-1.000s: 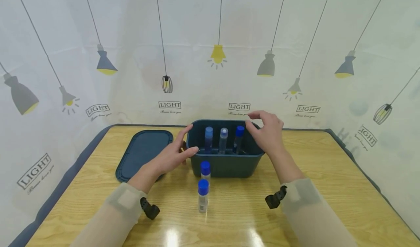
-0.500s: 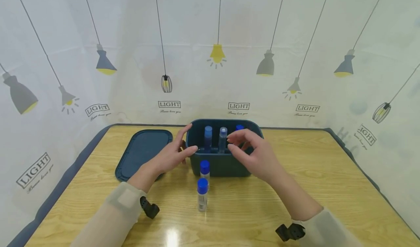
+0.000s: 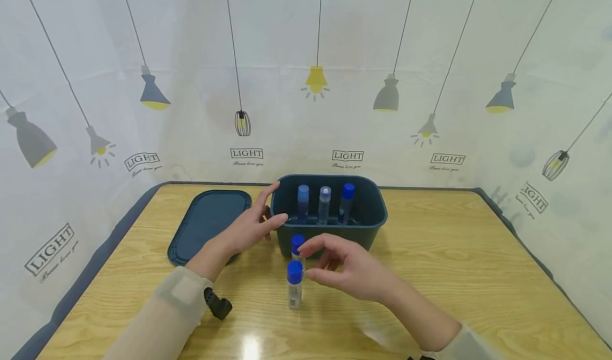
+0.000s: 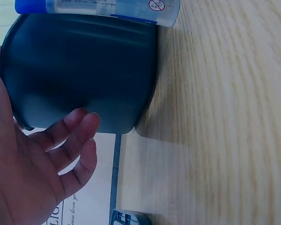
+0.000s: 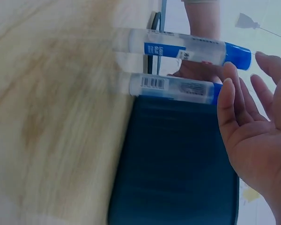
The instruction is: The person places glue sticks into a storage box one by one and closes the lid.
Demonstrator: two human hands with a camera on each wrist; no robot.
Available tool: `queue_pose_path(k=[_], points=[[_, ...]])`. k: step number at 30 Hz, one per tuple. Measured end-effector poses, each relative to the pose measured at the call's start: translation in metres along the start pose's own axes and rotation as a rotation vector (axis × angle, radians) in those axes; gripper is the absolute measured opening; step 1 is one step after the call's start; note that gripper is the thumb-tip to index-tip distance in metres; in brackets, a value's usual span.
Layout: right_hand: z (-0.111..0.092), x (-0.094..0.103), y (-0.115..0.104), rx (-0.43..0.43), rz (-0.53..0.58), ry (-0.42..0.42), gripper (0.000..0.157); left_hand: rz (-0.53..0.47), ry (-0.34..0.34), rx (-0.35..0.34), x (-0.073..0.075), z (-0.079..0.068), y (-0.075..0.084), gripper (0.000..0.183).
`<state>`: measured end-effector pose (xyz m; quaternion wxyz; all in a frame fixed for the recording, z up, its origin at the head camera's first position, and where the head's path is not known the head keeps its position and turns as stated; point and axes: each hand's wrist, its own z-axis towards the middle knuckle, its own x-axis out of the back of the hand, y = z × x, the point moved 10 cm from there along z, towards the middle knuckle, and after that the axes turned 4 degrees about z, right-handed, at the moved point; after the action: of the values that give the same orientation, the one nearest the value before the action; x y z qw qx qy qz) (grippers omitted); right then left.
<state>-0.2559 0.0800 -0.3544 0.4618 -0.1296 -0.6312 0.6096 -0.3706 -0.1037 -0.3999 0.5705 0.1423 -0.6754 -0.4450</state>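
Observation:
My left hand [image 3: 248, 224] lies against the left end of the dark box [image 3: 368, 234], index finger at its far rim and thumb at its near rim. In the left wrist view the other fingers bend loosely beside the box wall. Two clear glue bottles with blue caps, a nearer one [image 3: 295, 286] and a farther one [image 3: 297, 241], stand upright in front of the box. My right hand [image 3: 354, 270] is just right of them, thumb and index finger apart. In the right wrist view those fingertips are beside the cap of the nearer glue bottle [image 5: 178, 47].
Inside the box stand three more bottles: a light-blue-topped one [image 3: 303, 203], a white-tipped one [image 3: 324, 206] and a blue-capped one [image 3: 347, 205]. A dark lid [image 3: 210, 219] lies flat left of the box. Behind the wooden table [image 3: 454, 254] hangs a lamp-printed curtain [image 3: 272, 84].
My right hand has left the box's right rim and come forward and left, past the box front, to the two standing glue bottles. The left hand has stayed at the box.

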Motion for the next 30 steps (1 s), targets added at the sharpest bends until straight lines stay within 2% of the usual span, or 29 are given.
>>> queue_pose_path(k=[5, 12, 24, 30], points=[[0.003, -0.014, 0.009, -0.050, 0.048, -0.054, 0.036, -0.007, 0.006, 0.014, -0.001, -0.001, -0.002, 0.089], [0.006, -0.025, 0.017, -0.104, 0.046, -0.070, 0.038, -0.010, 0.009, 0.012, 0.000, -0.003, -0.002, 0.088], [0.007, -0.029, 0.020, -0.122, 0.039, -0.073, 0.034, -0.018, 0.009, 0.004, 0.000, 0.000, -0.002, 0.088], [0.006, -0.027, 0.021, -0.103, 0.037, -0.060, 0.034, -0.006, 0.009, 0.011, 0.000, 0.000, -0.001, 0.088]])
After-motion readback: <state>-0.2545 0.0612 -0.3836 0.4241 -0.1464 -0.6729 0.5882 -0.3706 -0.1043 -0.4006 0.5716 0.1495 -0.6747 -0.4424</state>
